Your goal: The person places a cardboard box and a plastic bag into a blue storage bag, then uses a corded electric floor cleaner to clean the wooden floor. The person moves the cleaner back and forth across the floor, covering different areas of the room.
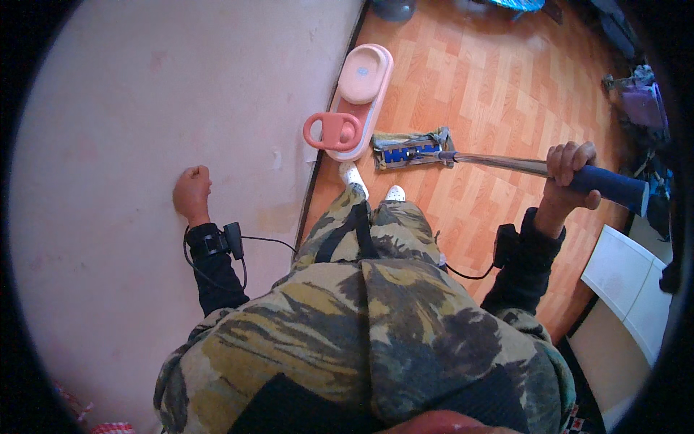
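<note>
My right hand [569,176] grips the flat mop's handle [610,187], around the lower end of its blue sleeve where the metal pole begins. The pole [499,163] slants down to the mop head [409,154], a blue plate wrapped in a grey-brown cloth, on the wood-look floor. Curled into a loose fist, my left hand [192,192] is at the pale wall; whether it touches the wall I cannot tell. A pink ride-on toy [362,81] with a reddish handlebar stands along the wall, just left of the mop head.
White clogs [352,176] on my feet are close to the toy and mop head. A dark round object [394,8] sits by the wall at the far end. White panelled furniture [623,271] borders the floor at right, with a purple object [642,106] farther up.
</note>
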### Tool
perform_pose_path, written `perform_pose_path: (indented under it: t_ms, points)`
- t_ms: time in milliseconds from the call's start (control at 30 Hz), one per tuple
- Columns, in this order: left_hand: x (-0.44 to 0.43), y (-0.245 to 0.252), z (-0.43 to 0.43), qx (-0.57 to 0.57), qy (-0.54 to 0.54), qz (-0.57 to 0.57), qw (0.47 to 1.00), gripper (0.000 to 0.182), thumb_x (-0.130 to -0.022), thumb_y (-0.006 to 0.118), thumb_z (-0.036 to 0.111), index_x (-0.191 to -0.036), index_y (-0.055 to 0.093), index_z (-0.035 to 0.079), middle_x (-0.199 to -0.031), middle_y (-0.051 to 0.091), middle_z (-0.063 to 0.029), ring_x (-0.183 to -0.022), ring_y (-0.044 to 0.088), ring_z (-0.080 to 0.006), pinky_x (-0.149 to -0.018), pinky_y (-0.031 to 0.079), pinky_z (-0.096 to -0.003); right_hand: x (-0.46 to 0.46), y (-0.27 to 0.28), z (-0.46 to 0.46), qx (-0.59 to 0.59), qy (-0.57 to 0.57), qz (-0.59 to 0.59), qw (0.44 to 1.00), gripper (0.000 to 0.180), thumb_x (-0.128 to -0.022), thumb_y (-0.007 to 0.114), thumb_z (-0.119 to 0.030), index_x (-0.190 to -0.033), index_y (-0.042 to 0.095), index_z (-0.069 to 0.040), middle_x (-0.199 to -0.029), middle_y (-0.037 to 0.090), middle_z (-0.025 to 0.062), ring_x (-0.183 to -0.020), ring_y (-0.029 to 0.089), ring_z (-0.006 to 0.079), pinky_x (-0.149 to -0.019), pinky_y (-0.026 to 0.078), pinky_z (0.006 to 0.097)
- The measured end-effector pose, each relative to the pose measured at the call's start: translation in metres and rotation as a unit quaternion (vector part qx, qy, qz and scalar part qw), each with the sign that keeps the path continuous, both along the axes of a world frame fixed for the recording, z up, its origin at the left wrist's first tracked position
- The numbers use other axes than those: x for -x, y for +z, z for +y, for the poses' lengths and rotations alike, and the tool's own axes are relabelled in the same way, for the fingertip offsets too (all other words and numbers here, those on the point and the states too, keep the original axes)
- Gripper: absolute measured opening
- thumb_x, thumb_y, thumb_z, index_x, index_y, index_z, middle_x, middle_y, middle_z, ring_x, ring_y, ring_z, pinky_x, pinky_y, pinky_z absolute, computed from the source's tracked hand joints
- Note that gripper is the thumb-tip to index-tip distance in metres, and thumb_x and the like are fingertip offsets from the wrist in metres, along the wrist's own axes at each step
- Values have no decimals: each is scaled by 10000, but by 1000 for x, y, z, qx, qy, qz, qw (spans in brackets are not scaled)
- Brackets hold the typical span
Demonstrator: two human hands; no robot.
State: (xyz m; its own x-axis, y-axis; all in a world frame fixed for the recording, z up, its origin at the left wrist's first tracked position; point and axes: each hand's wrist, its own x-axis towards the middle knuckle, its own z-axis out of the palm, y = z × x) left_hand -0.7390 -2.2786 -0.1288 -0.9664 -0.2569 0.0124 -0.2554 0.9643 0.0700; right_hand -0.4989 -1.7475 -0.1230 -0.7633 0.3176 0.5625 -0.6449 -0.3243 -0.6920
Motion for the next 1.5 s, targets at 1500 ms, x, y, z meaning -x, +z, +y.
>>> perform_pose_path:
  t_ms: [1500]
  points:
    - [-20, -195, 196, -407, -330, -508, 683, 286, -769, 490, 278, -674, 566, 19, -609, 588, -65, -510, 567, -132, -470, 448, -253, -5, 98, -129, -151, -180, -85, 968, 487, -621, 698, -422, -833, 438, -69, -655, 478, 60, -563, 468, 176, -528, 406, 310]
